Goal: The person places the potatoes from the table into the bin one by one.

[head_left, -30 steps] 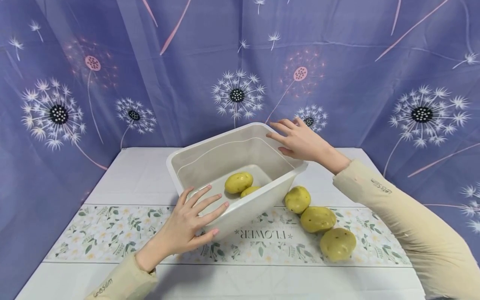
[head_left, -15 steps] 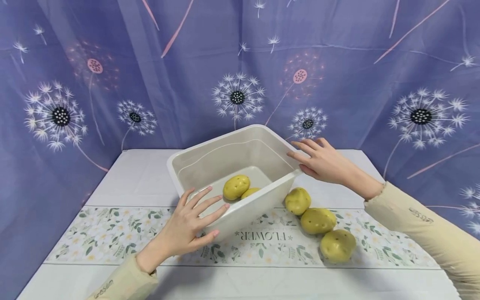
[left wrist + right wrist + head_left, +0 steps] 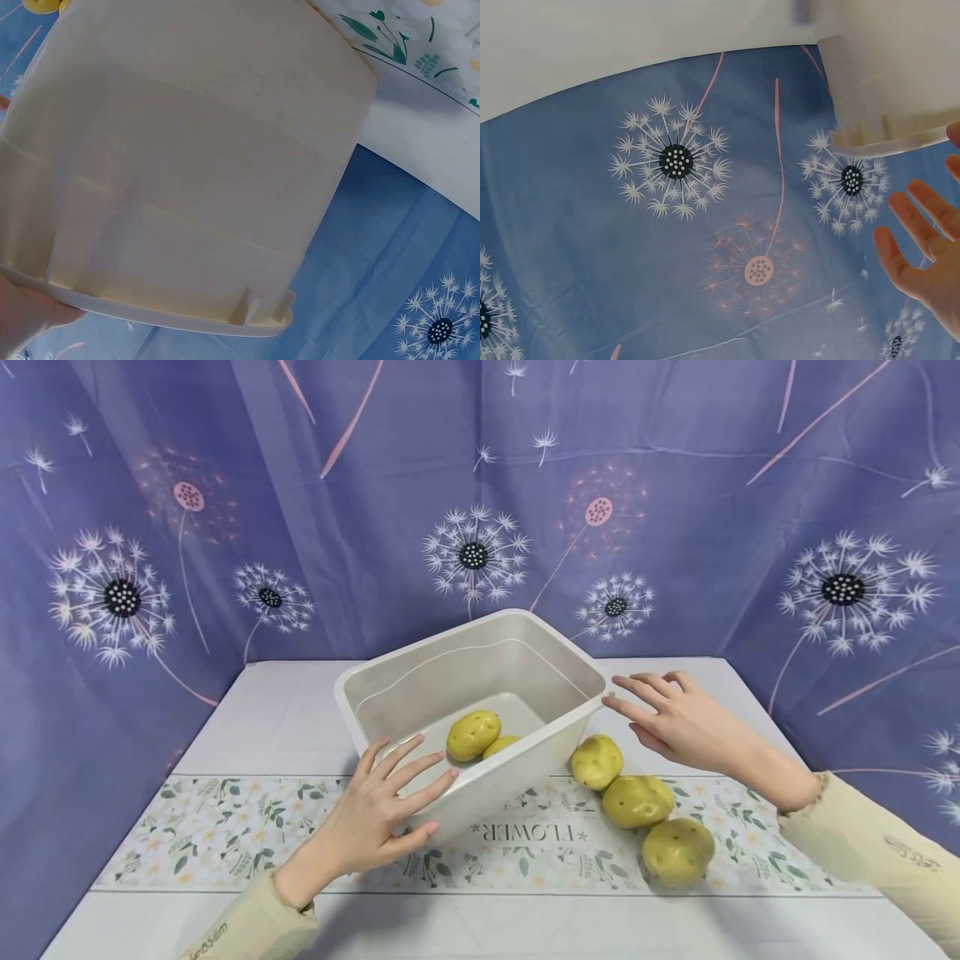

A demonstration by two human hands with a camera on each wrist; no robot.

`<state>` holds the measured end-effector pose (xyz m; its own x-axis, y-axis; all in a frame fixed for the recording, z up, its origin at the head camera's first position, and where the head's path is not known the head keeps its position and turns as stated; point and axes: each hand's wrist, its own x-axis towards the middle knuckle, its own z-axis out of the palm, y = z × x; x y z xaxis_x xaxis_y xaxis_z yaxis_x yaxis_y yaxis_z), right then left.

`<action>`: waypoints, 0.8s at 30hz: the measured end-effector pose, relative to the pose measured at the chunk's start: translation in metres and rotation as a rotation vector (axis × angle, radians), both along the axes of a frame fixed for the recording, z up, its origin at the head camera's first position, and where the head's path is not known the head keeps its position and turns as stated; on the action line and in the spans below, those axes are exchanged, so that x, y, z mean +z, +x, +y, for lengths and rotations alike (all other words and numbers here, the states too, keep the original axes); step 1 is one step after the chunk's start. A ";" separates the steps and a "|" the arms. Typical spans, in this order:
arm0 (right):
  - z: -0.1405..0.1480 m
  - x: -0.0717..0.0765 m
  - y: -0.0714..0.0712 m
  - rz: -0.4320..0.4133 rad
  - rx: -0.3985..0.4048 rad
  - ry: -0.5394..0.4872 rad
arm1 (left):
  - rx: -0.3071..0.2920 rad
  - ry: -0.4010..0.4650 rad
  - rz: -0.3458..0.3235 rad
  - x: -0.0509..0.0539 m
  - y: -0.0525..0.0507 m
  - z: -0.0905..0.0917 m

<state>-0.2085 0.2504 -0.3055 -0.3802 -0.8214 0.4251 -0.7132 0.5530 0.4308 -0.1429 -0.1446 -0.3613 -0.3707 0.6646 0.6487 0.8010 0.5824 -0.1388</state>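
Note:
A pale grey plastic tub point(image 3: 517, 777) stands askew on the table. Two yellow potatoes, a fully visible one point(image 3: 473, 735) and a partly hidden one point(image 3: 501, 745), lie inside it. My left hand point(image 3: 375, 814) rests over the tub's near left rim, fingers spread and straight, covering that part of the rim. Just off the tub's right corner is my right hand point(image 3: 690, 722), holding nothing, its fingers loosely extended. Three more potatoes form a slanting row outside the tub: the farthest point(image 3: 597, 762), the middle point(image 3: 637, 801) and the nearest point(image 3: 678, 851).
A white cloth point(image 3: 465, 927) with a floral band point(image 3: 225, 827) covers the table. Behind and at both sides hangs a purple-blue curtain point(image 3: 360, 527) with dandelion prints. The tub's back rim comes close to the rear curtain.
My right hand has moved from over the tub's right rim out to the right and nearer to me. Inside the tub, the larger visible potato shifted slightly left. My left hand stayed put.

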 end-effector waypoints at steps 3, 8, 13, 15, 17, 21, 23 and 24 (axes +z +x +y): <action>0.005 -0.004 0.011 0.014 -0.004 0.021 | 0.001 -0.002 -0.001 0.000 0.000 0.001; 0.015 -0.016 0.032 0.009 0.013 0.051 | -0.013 0.017 0.007 -0.001 -0.001 0.001; 0.027 -0.031 0.051 -0.041 0.032 0.058 | -0.007 0.028 0.014 -0.001 0.000 0.001; 0.030 -0.038 0.058 -0.060 0.047 0.051 | -0.006 0.030 0.014 -0.001 0.000 0.001; 0.034 -0.046 0.063 -0.076 0.062 0.040 | -0.004 0.031 0.018 -0.001 0.000 0.002; 0.039 -0.061 0.073 -0.124 0.074 0.018 | -0.015 0.039 0.024 -0.001 0.000 0.002; 0.042 -0.068 0.077 -0.146 0.070 0.023 | -0.019 0.040 0.026 0.000 0.000 0.002; 0.043 -0.072 0.079 -0.161 0.063 0.028 | -0.021 0.040 0.027 0.000 0.000 0.002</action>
<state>-0.1297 0.2935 -0.3772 -0.3893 -0.8563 0.3393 -0.8070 0.4947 0.3225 -0.1429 -0.1428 -0.3616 -0.3388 0.6451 0.6849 0.8092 0.5712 -0.1376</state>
